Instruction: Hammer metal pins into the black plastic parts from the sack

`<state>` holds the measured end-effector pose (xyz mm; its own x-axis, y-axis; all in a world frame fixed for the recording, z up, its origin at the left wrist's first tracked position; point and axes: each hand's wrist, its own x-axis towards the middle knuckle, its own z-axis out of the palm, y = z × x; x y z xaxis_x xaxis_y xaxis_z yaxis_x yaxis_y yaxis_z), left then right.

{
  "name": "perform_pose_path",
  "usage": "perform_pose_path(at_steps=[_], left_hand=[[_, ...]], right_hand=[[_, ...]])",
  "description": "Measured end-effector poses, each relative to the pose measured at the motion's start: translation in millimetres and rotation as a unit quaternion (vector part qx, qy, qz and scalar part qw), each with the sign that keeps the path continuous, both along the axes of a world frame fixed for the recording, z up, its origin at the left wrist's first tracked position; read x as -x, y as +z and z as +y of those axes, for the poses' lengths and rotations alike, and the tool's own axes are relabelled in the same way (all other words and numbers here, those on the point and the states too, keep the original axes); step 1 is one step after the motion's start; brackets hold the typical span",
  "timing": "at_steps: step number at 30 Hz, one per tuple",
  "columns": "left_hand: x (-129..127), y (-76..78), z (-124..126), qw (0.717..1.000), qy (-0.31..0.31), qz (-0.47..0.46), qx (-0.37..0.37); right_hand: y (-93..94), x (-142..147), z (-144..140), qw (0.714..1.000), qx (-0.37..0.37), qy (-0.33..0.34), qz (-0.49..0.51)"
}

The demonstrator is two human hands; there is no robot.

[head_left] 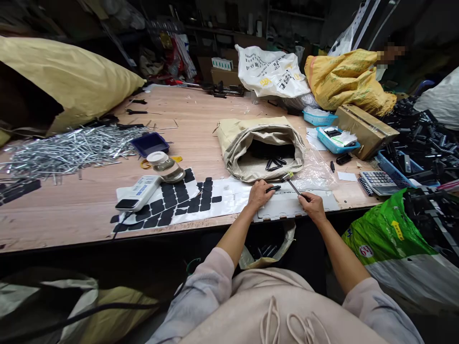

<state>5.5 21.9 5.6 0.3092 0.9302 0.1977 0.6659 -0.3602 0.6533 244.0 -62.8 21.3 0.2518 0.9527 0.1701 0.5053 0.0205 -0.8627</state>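
Left hand (258, 195) lies on the white sheet (287, 203) at the table's (89, 210) near edge, fingers closed on a small black piece (274, 188). Right hand (312, 205) grips a thin brush (292, 183), tip just beside that piece. Open tan sack (261, 143) sits directly behind, close. Black pad sheets (179, 198) and a white handheld device (138, 192) lie left; calculator (376, 181) right, near the edge. Bare wood shows beyond the sack.

The sack (261, 143) hides most black parts inside (count unclear).
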Motion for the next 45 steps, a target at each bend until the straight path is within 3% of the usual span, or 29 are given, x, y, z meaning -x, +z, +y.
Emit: perform_pose_path(at_steps=[3,6,16,18,21,25,28,31,33,35,38,40,43,45], left_hand=[[-0.4,0.2,-0.8,1.000,0.005,-0.001,0.006],[-0.6,0.0,-0.5,1.000,0.008,-0.003,0.014],[-1.6,0.9,-0.8,1.000,0.014,-0.002,0.028],[-1.7,0.9,-0.9,0.999,0.015,-0.007,0.027],[-1.4,1.6,1.5,1.000,0.010,-0.016,0.022],[2.7,6.5,-4.9,0.999,-0.012,-0.046,-0.017],[11.4,6.8,-39.8,0.989,-0.053,-0.105,-0.093],[23.8,-4.4,-98.1,0.978,-0.125,-0.098,-0.132],[31.5,-17.9,-133.9,0.980,-0.168,-0.042,-0.100],[36.5,-33.5,-156.4,0.986,-0.159,0.037,-0.022],[36.2,-54.1,-163.7,0.973,-0.104,0.154,0.139],[31.3,-61.7,-160.7,0.948,-0.126,0.191,0.221],[20.8,-58.6,-159.8,0.908,-0.222,0.226,0.275],[14.2,-45.2,-159.8,0.892,-0.262,0.245,0.276]], right_hand=[[0.3,0.1,0.0,0.994,-0.047,0.025,-0.097],[0.7,0.4,1.8,0.985,-0.045,0.031,-0.166],[-4.3,10.4,4.5,0.981,-0.067,0.048,-0.175],[-5.1,9.8,4.6,0.989,-0.050,0.040,-0.132],[-2.8,5.0,6.8,1.000,0.011,0.008,0.025],[3.8,-2.0,13.6,0.971,0.067,-0.030,0.227],[6.4,-3.3,17.3,0.961,0.074,-0.026,0.264],[6.5,-2.3,17.6,0.964,0.078,-0.010,0.256],[6.2,-1.8,17.0,0.964,0.078,-0.010,0.256],[5.6,-1.8,16.5,0.963,0.078,-0.013,0.258],[3.6,-2.5,16.5,0.964,0.076,-0.012,0.255],[1.6,-2.9,16.7,0.965,0.073,-0.010,0.251],[-1.2,-3.1,16.9,0.966,0.071,-0.010,0.247],[-2.3,-3.1,16.7,0.967,0.071,-0.008,0.244]])
